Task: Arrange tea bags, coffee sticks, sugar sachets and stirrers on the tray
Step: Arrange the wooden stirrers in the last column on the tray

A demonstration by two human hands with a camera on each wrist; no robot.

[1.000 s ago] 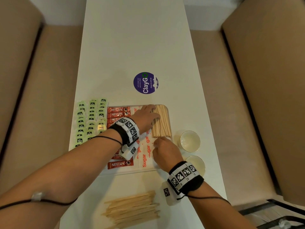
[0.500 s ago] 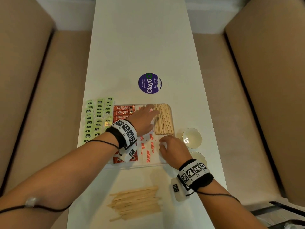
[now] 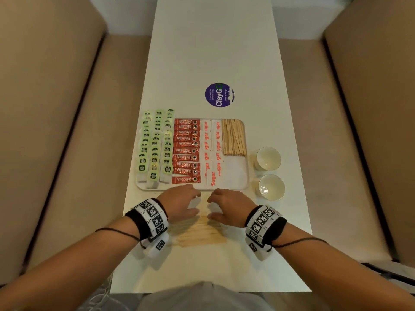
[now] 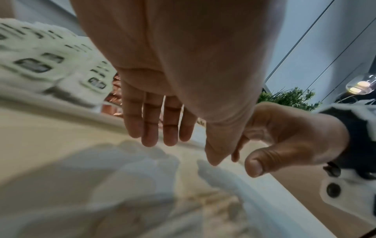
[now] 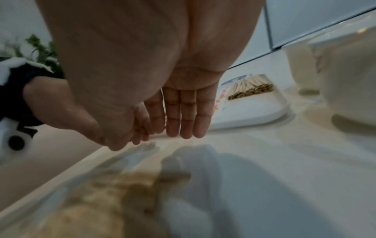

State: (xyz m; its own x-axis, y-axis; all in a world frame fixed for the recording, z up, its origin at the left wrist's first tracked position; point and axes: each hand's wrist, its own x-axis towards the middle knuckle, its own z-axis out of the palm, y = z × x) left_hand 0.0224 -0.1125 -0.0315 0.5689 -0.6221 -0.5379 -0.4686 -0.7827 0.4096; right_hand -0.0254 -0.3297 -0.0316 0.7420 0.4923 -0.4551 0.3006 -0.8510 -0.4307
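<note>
A white tray holds rows of green tea bags, red coffee sticks, white sugar sachets and a bundle of wooden stirrers at its far right. A loose pile of stirrers lies on the table just in front of the tray. My left hand and right hand hover side by side over that pile, fingers straight and empty. The wrist views show the left hand and the right hand with flat palms above the table.
Two empty white paper cups stand right of the tray. A round purple sticker lies beyond it on the long white table. Beige padded benches flank the table on both sides.
Both hands have drawn back from the stirrers on the tray toward me and now hover over the loose stirrer pile. The tray's rows are uncovered.
</note>
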